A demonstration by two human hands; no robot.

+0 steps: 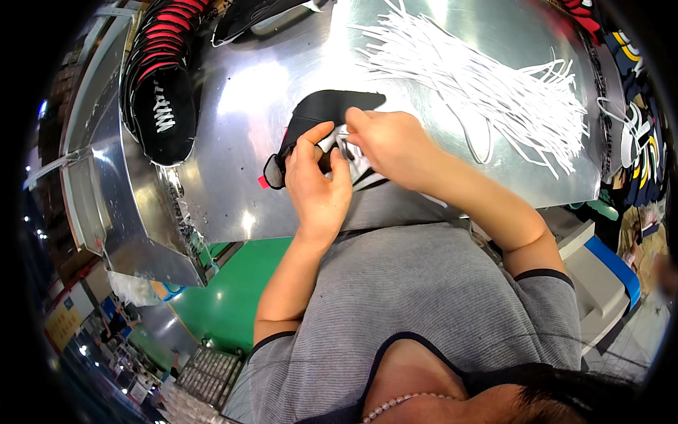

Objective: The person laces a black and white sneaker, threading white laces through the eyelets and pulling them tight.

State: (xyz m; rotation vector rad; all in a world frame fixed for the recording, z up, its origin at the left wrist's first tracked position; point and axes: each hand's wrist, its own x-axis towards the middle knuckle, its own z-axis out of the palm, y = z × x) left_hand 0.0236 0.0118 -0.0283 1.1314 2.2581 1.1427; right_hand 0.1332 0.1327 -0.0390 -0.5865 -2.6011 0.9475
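A black shoe upper (328, 106) lies on the metal table in front of me, its toe pointing away to the right. My left hand (316, 180) is closed around its near left part, thumb and index finger framing the lacing area. A white shoelace (342, 134) shows between the two hands at the upper. My right hand (395, 145) pinches at this lace with thumb and fingers, close to the left fingertips. The exact eyelet is hidden by the fingers. A small red tab (263, 182) sticks out at the upper's left end.
A loose bundle of white shoelaces (487, 88) spreads over the right of the table (236, 148). At the left edge stands a row of laced black uppers (166, 116) with red linings. Another dark upper (272, 21) lies at the far side. Striped dark uppers (639, 166) are stacked beyond the right edge.
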